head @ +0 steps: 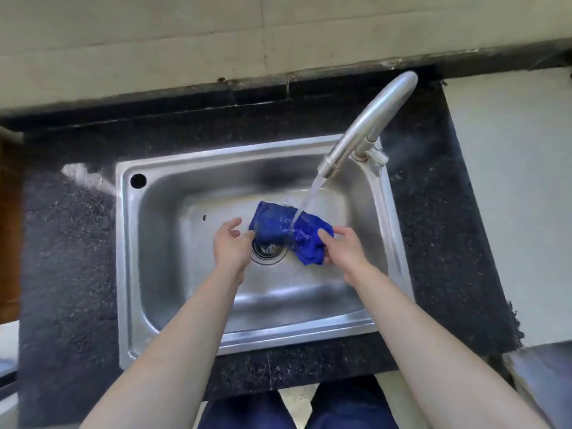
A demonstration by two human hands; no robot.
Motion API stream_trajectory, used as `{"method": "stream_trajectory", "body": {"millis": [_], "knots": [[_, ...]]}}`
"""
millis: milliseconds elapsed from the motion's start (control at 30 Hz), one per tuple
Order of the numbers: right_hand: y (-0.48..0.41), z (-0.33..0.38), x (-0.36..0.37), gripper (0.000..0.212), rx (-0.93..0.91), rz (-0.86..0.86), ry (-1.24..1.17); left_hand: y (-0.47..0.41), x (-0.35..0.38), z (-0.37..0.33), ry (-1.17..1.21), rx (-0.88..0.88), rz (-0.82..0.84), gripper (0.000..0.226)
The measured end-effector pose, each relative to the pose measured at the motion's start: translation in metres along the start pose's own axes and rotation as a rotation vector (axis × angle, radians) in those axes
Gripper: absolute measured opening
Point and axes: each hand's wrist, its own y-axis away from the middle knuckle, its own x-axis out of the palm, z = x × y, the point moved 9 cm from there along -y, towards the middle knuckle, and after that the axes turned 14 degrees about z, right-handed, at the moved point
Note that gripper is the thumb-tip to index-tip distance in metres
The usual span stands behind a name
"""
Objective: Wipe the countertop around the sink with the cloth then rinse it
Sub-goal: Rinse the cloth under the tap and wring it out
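A wet blue cloth (283, 229) is bunched up over the steel sink (161, 243), above the drain (267, 250). Water runs from the faucet (365, 128) straight onto the cloth's middle. My right hand (343, 247) grips the cloth's right end, thumb on top. My left hand (230, 243) is at the cloth's left end with fingers spread and relaxed; its thumb touches the cloth's edge. Dark speckled countertop (71, 243) surrounds the sink.
A tiled wall (185, 41) rises behind the counter. A pale surface (513, 187) lies to the right of the counter. The sink rim has a round hole (138, 180) at its back left corner. My legs in blue trousers (349, 407) show below the counter's front edge.
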Motion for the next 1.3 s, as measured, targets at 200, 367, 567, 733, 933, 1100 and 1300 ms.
{"method": "stream_trajectory", "body": {"millis": [200,367,567,733,933,1100,1300], "knots": [[-0.017,-0.015,0.005,0.061,-0.089,0.0,0.844,-0.023,0.022,0.06,-0.319,-0.014,0.123,0.034],[-0.031,-0.032,0.041,0.065,-0.179,0.169,1.373,-0.042,0.039,0.079,-0.372,-0.071,0.182,0.044],[-0.045,-0.019,0.043,0.031,-0.251,0.256,1.195,-0.06,0.07,0.096,-0.21,-0.106,0.344,0.055],[-0.038,-0.017,0.023,0.023,-0.164,0.263,0.434,-0.053,0.07,0.071,-0.479,0.122,0.35,0.04],[-0.02,-0.003,0.021,0.032,-0.184,0.233,0.669,-0.043,0.053,0.046,-0.699,0.339,0.282,0.011],[-0.006,0.025,0.023,0.032,-0.34,0.155,1.147,-0.033,0.037,0.02,-0.548,0.328,0.327,0.013],[0.029,0.09,0.019,0.031,-0.701,-0.065,0.888,-0.01,0.022,-0.046,-0.396,0.533,0.207,0.018]]}}
